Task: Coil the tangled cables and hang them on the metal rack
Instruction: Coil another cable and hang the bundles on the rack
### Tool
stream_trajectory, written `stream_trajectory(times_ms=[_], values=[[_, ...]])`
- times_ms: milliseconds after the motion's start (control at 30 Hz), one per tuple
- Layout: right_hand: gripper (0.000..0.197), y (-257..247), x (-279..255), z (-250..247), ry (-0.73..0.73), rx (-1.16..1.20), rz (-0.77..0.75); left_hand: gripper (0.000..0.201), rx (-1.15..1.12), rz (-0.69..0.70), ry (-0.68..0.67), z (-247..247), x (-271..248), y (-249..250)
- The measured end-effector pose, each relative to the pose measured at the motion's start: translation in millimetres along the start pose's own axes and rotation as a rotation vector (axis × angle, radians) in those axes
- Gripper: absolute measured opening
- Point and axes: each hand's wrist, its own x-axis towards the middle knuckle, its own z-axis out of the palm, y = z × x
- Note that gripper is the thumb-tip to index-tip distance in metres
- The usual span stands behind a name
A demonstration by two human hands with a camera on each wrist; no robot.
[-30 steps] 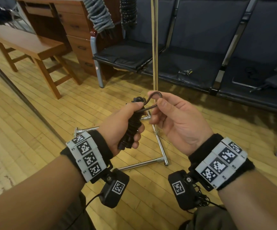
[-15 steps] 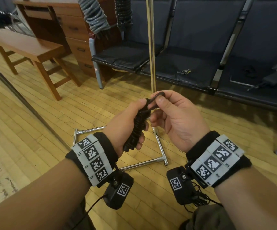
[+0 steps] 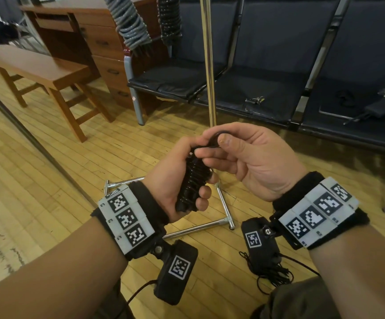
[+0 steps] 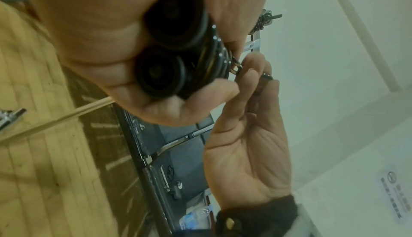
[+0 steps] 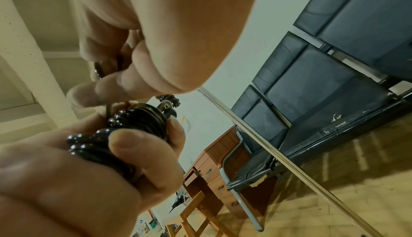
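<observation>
My left hand (image 3: 182,178) grips a black coiled cable (image 3: 192,180), bunched into a tight spiral bundle (image 4: 174,54) (image 5: 125,133). At the top of the bundle my right hand (image 3: 239,157) pinches the cable's loose end loop (image 3: 216,140) between thumb and forefinger. The metal rack's upright pole (image 3: 208,58) rises just behind my hands, and its chrome base (image 3: 223,203) lies on the floor below them. A grey coiled cable (image 3: 130,26) and a black coiled cable (image 3: 169,19) hang at the top of the head view.
A row of dark padded seats (image 3: 267,88) stands behind the rack, with a black adapter and cable (image 3: 380,109) on the right seat. A wooden bench (image 3: 39,67) and a wooden desk with drawers (image 3: 99,38) stand at the left. Wood floor (image 3: 48,180) lies underneath.
My right hand has drawn the loose end loop in closer to the top of the bundle. Both hands have lifted slightly, still holding the cable.
</observation>
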Motion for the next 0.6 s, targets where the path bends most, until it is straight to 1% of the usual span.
stream_trajectory(times_ms=[67, 133, 200, 267, 367, 467, 500, 600], values=[[0.020, -0.8, 0.1, 0.9, 0.037, -0.004, -0.011, 0.047, -0.045, -0.015, -0.022, 5.6, -1.0, -1.3], [0.019, 0.1, -0.7, 2.9, 0.059, -0.008, -0.023, 0.055, -0.114, -0.005, -0.033, 10.3, -2.1, -2.4], [0.019, 1.6, -2.5, 5.2, 0.073, -0.019, -0.030, 0.062, -0.169, 0.038, -0.042, 12.9, -2.8, -1.7], [0.019, 2.8, -4.3, 6.4, 0.093, -0.011, -0.030, 0.058, -0.172, 0.088, -0.026, 13.8, -3.3, 0.4], [0.019, 2.1, -5.7, 5.9, 0.182, 0.040, -0.019, 0.045, -0.049, 0.188, 0.039, 14.8, -3.2, -0.2], [0.021, 2.3, -6.3, 4.3, 0.302, 0.025, -0.023, 0.052, 0.124, 0.294, 0.164, 17.6, -0.6, -6.0], [0.022, 3.3, -6.3, 4.7, 0.333, 0.006, -0.023, 0.050, 0.165, 0.330, 0.194, 18.1, 0.5, -8.2], [0.021, 6.3, -5.4, 6.3, 0.400, -0.061, -0.028, 0.033, 0.275, 0.421, 0.255, 17.4, 2.9, -13.0]])
